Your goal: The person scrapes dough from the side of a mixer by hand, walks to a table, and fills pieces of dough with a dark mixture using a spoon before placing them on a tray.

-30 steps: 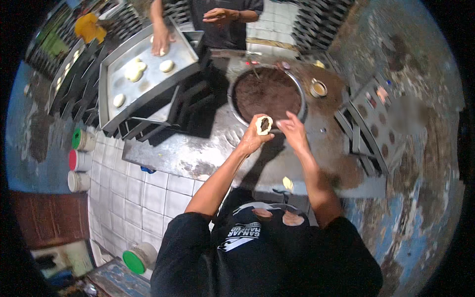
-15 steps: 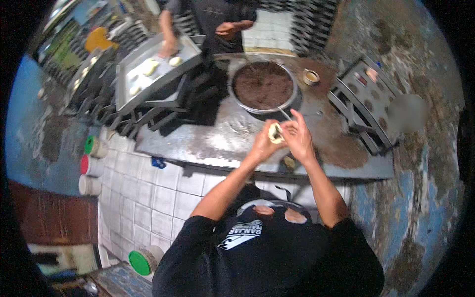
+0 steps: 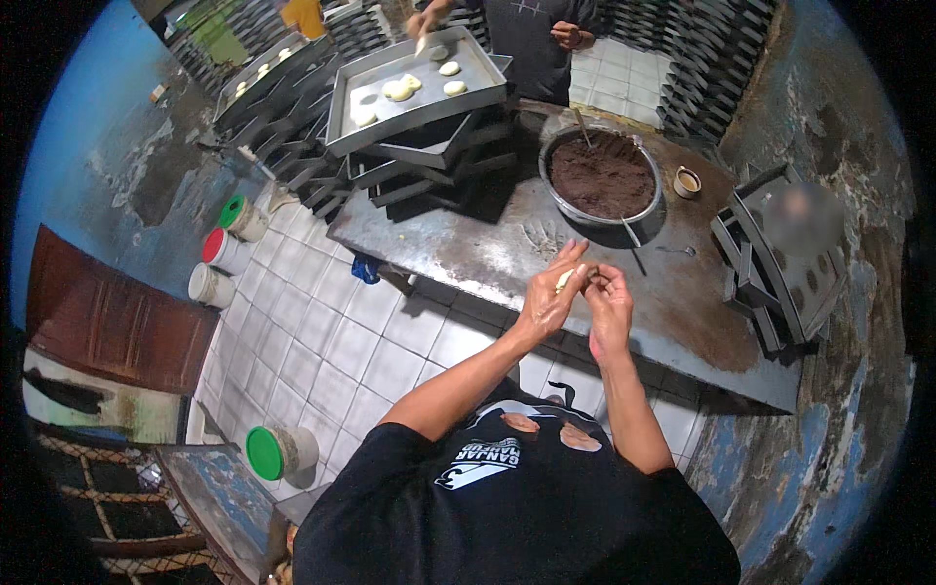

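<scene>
Just above the near edge of the metal table, my left hand [image 3: 548,297] cups a small piece of pale dough [image 3: 564,280], mostly hidden by the fingers. My right hand [image 3: 609,304] is beside it, its bent fingertips pinching at the dough. Beyond my hands stands a round metal basin [image 3: 602,216] heaped with dark brown crumbly filling [image 3: 600,175]. One utensil handle sticks up at its back, and a spoon handle [image 3: 631,232] leans over its near rim.
Left on the table, stacked trays [image 3: 419,122] carry pale dough rounds; a co-worker's hand [image 3: 426,21] reaches over them. A small cup [image 3: 686,182] and a spoon [image 3: 677,250] lie right of the basin. More trays [image 3: 780,263] lean far right. Lidded tubs [image 3: 244,216] stand on the tiled floor.
The view has swung, so the table and basin appear farther right. My right fingers have closed in over the dough, now less visible. The co-worker's hand has lifted from the tray.
</scene>
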`<state>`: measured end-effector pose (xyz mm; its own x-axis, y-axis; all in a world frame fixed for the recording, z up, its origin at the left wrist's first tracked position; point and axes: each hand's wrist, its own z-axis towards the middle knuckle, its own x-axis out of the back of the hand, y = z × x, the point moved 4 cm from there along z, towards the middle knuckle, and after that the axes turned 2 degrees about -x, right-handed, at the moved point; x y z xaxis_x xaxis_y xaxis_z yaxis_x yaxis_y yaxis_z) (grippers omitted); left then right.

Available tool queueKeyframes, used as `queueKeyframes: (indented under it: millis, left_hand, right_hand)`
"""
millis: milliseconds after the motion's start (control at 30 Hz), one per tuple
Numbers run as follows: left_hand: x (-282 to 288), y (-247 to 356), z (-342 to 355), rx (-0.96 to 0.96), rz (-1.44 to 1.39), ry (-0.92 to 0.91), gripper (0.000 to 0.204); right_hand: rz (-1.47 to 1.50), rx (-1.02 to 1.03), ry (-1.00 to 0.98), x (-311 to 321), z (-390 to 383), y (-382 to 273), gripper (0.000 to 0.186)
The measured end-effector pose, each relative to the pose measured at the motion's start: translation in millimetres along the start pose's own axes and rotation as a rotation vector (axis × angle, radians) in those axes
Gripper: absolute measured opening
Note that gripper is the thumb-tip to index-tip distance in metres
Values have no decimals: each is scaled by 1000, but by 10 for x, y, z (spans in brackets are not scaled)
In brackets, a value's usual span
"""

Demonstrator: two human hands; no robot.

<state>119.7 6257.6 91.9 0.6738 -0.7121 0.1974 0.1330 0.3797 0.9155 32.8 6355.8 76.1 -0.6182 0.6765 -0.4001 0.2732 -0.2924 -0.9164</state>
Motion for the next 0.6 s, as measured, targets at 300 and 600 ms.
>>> queueKeyframes:
  millis: [300,600]
  left_hand:
    - [1123,-104,-370,315,90,-143,59]
    - [1557,156,201,94,-389,138,72]
  right_hand:
    - [-634,306,-688,-1034,85,-293,25]
    - [-316,293,-295,-1835,304,201,56]
